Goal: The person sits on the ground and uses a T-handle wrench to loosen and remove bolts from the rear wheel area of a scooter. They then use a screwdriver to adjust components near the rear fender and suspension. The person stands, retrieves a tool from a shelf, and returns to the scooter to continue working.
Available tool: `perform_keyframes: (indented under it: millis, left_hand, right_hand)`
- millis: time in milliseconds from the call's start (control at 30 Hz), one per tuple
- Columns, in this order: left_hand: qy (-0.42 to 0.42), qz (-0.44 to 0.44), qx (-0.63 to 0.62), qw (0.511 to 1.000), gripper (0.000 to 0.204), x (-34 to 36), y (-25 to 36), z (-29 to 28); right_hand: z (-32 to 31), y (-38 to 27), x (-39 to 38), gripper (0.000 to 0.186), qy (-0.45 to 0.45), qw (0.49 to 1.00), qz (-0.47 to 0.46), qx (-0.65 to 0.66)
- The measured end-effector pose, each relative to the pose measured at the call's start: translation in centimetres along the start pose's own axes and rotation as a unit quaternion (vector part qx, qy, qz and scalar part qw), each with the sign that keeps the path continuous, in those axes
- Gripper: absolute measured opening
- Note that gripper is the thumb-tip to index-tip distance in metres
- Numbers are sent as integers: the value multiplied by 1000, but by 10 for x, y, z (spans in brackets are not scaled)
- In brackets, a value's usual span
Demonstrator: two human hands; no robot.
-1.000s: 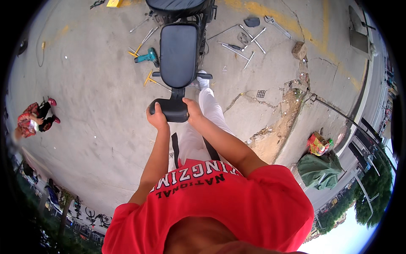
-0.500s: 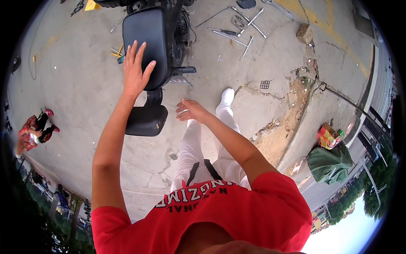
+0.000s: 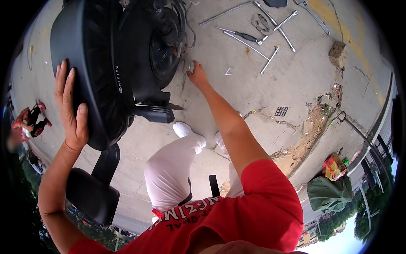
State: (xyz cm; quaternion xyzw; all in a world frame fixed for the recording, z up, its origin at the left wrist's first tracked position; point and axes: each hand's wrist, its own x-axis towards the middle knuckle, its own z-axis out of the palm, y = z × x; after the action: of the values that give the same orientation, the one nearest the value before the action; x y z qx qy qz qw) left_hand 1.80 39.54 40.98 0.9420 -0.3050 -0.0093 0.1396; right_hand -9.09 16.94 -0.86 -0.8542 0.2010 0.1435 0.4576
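My left hand [image 3: 69,108] lies open, fingers stretched, against the side of the black seat [image 3: 95,80] of a scooter or motorbike. Behind the seat sticks out a black padded backrest [image 3: 93,197]. My right hand [image 3: 197,76] reaches down beside the rear wheel [image 3: 163,55], apart from it. Its thumb and forefinger stand a little apart, with nothing visible between them; the other fingers are partly hidden. A black footpeg [image 3: 154,114] juts out below the wheel, near my white shoe [image 3: 182,129].
Tools lie on the concrete at the far right: a cross wrench [image 3: 277,27], a T-handle wrench [image 3: 253,50], a screwdriver [image 3: 245,37] and an adjustable wrench [image 3: 313,15]. Nearby are a brick [image 3: 337,55], broken pavement [image 3: 311,127] and a green cover [image 3: 330,192]. Someone sits at left [image 3: 31,120].
I have leaned down closer to the vehicle, which looms larger at left. My right hand has moved forward toward the rear wheel; my left hand stays on the seat, now at its side.
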Motion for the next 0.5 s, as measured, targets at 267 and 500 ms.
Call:
perform_keyframes:
  millis: [267,500]
  left_hand:
    - [-40,17,58,997,59,-3,-8,-4]
    - [-36,39,101,993,51,2,6,-10]
  right_hand:
    - [30,32,57,28,-107,990,-81,40]
    - [-67,7,171,15,146,878,-405,-207]
